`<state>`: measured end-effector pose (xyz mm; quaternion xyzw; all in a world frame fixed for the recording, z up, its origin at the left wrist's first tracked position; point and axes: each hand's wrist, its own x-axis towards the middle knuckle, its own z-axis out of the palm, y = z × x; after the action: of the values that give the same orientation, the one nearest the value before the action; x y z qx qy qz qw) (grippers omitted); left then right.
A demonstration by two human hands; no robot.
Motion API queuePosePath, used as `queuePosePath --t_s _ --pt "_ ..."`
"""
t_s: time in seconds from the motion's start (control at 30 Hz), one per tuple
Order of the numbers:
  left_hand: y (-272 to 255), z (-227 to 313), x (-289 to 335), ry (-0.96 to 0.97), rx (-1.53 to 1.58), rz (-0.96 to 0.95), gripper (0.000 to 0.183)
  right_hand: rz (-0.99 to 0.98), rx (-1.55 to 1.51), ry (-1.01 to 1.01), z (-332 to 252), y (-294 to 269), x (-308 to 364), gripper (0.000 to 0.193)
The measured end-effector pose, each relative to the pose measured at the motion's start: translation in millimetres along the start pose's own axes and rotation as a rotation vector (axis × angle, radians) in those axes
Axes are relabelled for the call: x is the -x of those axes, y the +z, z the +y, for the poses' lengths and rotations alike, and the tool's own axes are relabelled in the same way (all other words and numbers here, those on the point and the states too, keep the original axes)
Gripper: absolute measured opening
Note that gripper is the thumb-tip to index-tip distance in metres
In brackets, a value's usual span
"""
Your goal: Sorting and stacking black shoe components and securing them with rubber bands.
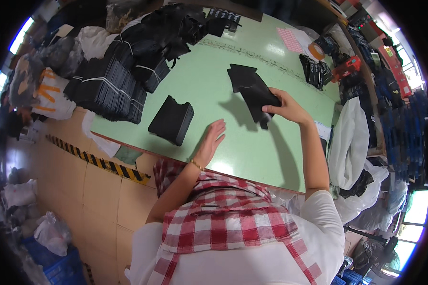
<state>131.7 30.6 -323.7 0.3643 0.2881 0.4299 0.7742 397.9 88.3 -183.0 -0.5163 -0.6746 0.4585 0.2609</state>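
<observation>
My right hand (288,107) grips a flat black cut piece (254,92) by its right edge, thumb on the near face. The piece is held tilted above the green table (214,102), where its shadow falls. It has a notched, wider far end; whether it is one layer or more I cannot tell. My left hand (211,144) is open near the table's front edge, fingers stretched out, holding nothing. Left of it sits a short stack of black cut pieces (172,119) with a notched far edge, apart from my fingers.
Tied bundles of black pieces (107,88) crowd the table's left side, with loose black material (176,23) behind. At the far right lie small black packs (312,72), a pink sheet (289,40), a tape roll (316,51) and a red tape dispenser (345,69). White cloth (351,147) hangs at right.
</observation>
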Motion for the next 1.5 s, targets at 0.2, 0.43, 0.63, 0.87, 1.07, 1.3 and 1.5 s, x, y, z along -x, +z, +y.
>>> queuePosePath --t_s 0.2,0.43,0.63,0.87,1.07,1.3,1.5 --pt "20 1 -5 -0.552 1.073 -0.407 0.083 -0.302 -0.17 -0.075 -31 38 20 0.04" --pt "31 11 15 -0.343 1.021 -0.405 0.078 0.15 0.297 -0.126 -6 61 17 0.02" --pt "26 3 10 -0.208 0.851 -0.184 0.07 0.261 -0.278 0.014 -4 50 36 0.015" --pt "26 8 17 -0.217 0.982 -0.238 0.077 0.159 0.047 0.033 34 65 12 0.04" --pt "14 2 19 -0.175 0.91 -0.277 0.071 0.516 0.515 0.266 136 15 -91 0.077" --pt "16 10 22 -0.13 0.888 -0.255 0.071 0.688 0.516 0.368 134 23 -107 0.056" --pt "1 -2 22 -0.191 0.909 -0.239 0.071 0.393 -0.274 0.087 110 13 -27 0.025"
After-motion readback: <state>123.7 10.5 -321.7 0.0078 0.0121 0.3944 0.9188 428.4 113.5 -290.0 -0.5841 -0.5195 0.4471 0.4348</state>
